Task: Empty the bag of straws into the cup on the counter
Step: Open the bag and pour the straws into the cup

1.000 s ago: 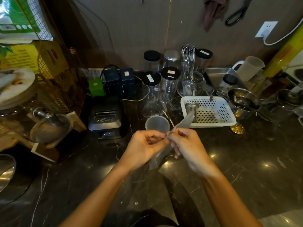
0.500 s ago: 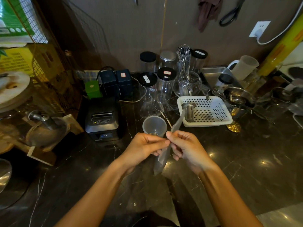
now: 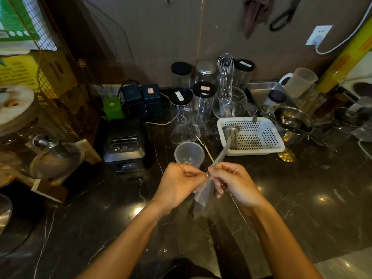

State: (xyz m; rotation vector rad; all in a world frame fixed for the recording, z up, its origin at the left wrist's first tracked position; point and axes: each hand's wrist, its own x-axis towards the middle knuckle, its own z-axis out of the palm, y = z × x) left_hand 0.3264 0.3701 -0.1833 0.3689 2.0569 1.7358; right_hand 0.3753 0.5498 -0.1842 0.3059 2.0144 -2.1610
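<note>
A long, clear plastic bag of straws [image 3: 202,195] is held above the dark marble counter [image 3: 302,208], tilted with its upper end toward the white basket. My left hand [image 3: 179,183] and my right hand [image 3: 234,182] both pinch the bag near its middle, fingertips almost touching. The straws inside are hard to make out. A clear plastic cup [image 3: 189,153] stands upright on the counter just beyond my left hand, its lower edge hidden by my knuckles.
A black receipt printer [image 3: 124,146] sits left of the cup. A white perforated basket [image 3: 251,135] with a metal strainer lies to the right. Jars, a whisk and glassware crowd the back; metal bowls stand at the far right.
The bag has twisted narrower between my fingers and its upper end has dropped slightly. My hands stay together at the same spot in front of the cup.
</note>
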